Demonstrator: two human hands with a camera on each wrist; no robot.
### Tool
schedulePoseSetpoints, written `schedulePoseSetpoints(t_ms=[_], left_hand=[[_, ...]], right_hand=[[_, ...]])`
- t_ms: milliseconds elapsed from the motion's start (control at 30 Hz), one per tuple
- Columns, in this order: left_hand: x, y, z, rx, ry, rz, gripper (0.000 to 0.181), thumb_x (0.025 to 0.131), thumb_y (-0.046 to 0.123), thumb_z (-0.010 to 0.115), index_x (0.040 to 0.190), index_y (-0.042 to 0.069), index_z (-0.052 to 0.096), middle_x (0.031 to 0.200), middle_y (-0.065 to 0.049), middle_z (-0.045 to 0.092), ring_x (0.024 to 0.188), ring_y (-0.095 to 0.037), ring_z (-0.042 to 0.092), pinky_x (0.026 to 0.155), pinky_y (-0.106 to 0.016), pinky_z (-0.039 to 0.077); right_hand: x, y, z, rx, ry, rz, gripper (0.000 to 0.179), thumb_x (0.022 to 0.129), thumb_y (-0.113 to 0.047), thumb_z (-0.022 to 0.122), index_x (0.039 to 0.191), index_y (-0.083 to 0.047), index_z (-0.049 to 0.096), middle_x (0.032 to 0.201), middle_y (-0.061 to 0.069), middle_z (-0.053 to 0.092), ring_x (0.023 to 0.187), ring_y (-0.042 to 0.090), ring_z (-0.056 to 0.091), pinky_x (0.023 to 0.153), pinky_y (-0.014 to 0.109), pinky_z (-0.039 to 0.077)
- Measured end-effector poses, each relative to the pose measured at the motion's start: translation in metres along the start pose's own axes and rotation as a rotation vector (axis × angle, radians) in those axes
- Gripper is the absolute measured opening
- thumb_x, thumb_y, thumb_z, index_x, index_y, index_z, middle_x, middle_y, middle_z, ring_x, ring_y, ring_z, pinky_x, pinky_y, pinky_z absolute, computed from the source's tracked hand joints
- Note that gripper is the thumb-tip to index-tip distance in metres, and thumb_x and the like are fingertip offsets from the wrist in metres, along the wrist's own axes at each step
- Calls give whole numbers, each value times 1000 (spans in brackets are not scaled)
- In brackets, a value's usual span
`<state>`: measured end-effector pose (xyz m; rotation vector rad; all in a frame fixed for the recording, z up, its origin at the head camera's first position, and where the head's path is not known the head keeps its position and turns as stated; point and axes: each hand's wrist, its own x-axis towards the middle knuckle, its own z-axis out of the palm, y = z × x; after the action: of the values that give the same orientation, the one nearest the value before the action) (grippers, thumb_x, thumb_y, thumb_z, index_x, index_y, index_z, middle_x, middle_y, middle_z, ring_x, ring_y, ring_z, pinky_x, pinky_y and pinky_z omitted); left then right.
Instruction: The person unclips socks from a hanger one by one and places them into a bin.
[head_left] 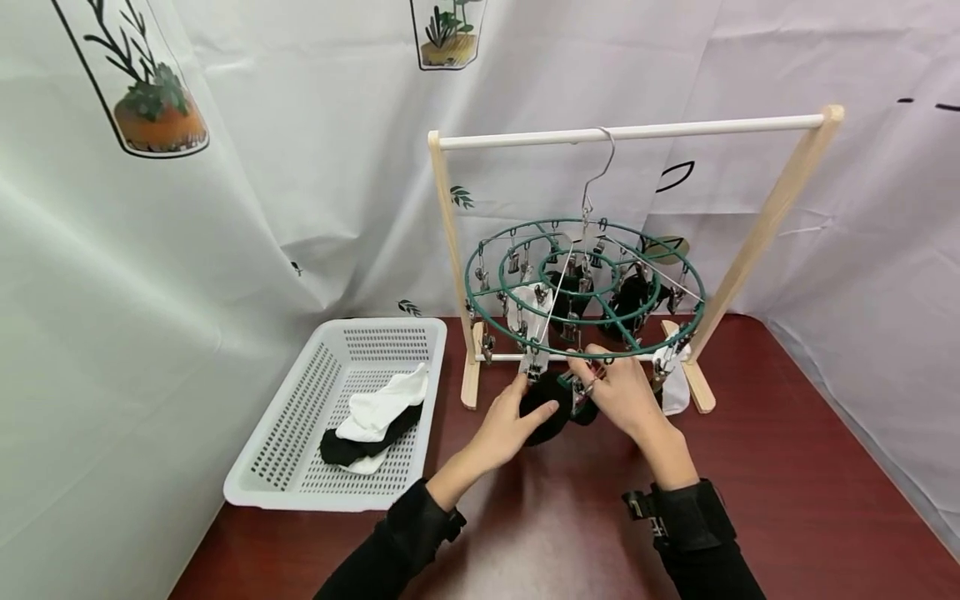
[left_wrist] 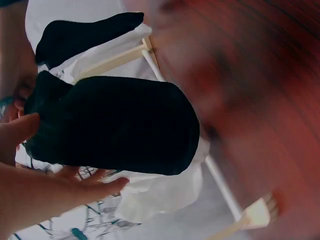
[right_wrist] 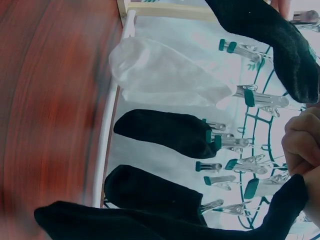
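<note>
Below the front rim of a round green clip hanger (head_left: 585, 354), my left hand (head_left: 502, 429) holds a black sock (head_left: 546, 410) between thumb and fingers. In the left wrist view this sock (left_wrist: 120, 125) spreads wide, with fingers behind it. My right hand (head_left: 622, 392), its fingers curled, pinches a metal clip (head_left: 579, 388) by the sock's upper edge. The right wrist view has the right hand (right_wrist: 302, 145) at the edge, the clip's jaws hidden. There, a white sock (right_wrist: 170, 75) and a black sock (right_wrist: 162, 131) hang from other clips.
The hanger's hook (head_left: 603, 158) hangs on a wooden stand's white bar (head_left: 517, 140). On the left, a white perforated basket (head_left: 285, 492) contains white socks (head_left: 378, 412) and a black sock (head_left: 352, 448). Another white sock (head_left: 677, 387) hangs at the right. All stands on a reddish-brown table (head_left: 810, 467).
</note>
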<state>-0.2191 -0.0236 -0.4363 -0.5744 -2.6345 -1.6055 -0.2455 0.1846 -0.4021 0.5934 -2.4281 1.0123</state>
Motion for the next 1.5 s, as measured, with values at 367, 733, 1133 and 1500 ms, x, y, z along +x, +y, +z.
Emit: schedulePoseSetpoints(t_ms=[367,733,1133,1500], left_hand=[[4,-6,-7,-175,40,106,25,112,19,58,98,0,67,76,4,54,70,-7,50,68,-24,40],[-1,-3,-15,-103,82,139,23,112,16,56,107,-1,71,92,-5,68,85,-12,58,80,-28,46],[-17,21,-65,-32,187,184,21,110,12,59,110,-2,74,100,-11,74,92,-18,64,87,-34,51],[-18,47,-136,175,260,195,19,110,13,58,103,2,71,91,-8,65,87,-23,55,82,-39,44]], right_hand=[[5,-1,-1,21,9,-12,41,104,-12,71,72,-12,45,61,-5,35,55,13,35,60,33,33],[4,-2,-3,-34,116,-49,45,95,-8,80,67,-13,45,58,-7,37,54,13,36,57,32,32],[0,9,-4,-32,208,-96,41,88,-1,84,66,-11,51,57,-6,36,55,12,33,55,32,29],[-4,6,-4,-13,150,-2,35,95,-7,80,70,-10,56,57,-5,34,53,9,30,56,31,26]])
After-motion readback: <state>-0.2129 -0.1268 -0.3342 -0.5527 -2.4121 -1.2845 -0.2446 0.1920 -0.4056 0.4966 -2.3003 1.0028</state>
